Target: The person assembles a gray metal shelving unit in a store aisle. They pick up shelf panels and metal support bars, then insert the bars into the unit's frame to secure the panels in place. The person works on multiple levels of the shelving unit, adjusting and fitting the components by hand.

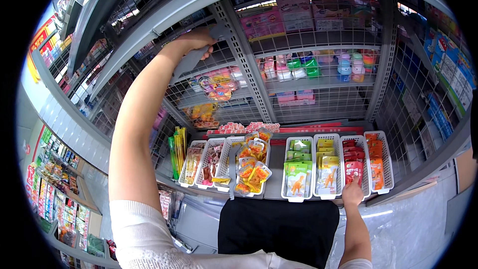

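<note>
The right hand (352, 193) rests at the front end of a white slotted basket (354, 142) on the lower shelf (275, 189), fingers curled onto the red snack packets (353, 165) filed upright inside; the grip appears to be on the nearest packet, though whether it is pinched or merely touched cannot be told. The left hand (196, 45) is raised well above that basket and off to its left, clenched round a grey bracket (191, 60) on the upper shelf frame, apparently as a brace. Left of the red-packet basket stand baskets of yellow packets (327, 167) and green packets (298, 172); just to its right, a basket of orange packets (377, 162). Further left — beyond a gap — lie baskets of mixed orange-and-yellow sweets (251, 167). Behind and above the basket, wire-backed shelves carry small pastel tubs (351, 65). Judgement: the work in hand looks like facing up the red packets, which calls for pulling the front packet square to the basket's front edge, keeping the row upright and not nudging the basket off the shelf lip — the left hand's hold gives steadiness for that reach.
</note>
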The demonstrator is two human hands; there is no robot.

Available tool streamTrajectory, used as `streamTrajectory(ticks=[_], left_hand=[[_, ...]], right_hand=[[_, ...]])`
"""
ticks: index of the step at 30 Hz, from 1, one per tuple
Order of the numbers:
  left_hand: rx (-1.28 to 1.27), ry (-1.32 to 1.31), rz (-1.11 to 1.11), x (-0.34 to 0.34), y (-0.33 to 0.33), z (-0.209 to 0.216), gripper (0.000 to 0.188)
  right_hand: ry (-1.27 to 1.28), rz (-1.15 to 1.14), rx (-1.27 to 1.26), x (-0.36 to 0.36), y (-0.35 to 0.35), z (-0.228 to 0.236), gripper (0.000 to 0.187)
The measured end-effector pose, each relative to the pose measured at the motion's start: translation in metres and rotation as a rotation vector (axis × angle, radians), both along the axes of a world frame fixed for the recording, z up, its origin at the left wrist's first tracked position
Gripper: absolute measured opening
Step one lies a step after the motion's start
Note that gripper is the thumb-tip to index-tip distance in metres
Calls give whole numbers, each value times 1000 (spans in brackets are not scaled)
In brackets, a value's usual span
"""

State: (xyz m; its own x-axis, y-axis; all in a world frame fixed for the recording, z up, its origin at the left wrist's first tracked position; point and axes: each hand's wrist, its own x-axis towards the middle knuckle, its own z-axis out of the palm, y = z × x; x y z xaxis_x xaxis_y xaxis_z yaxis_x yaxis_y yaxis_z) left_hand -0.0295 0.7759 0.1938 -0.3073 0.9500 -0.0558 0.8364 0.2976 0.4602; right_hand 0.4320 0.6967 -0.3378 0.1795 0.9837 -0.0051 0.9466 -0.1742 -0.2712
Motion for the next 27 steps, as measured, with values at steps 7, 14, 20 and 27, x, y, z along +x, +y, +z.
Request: streamTrajectory(ticks=[7,14,20,27], left_hand=[[-151,-67,47,-17,12,22,17],[-54,-17,-44,-18,6,19,18],[67,-429,13,-24,3,5,25],[95,-881,-145,-37,6,9,28]], right_hand=[[9,10,14,1,1,-3,40],[12,-9,6,0,2,-6,41],[26,7,7,1,-1,-1,39],[-14,14,-5,7,3,-13,46]])
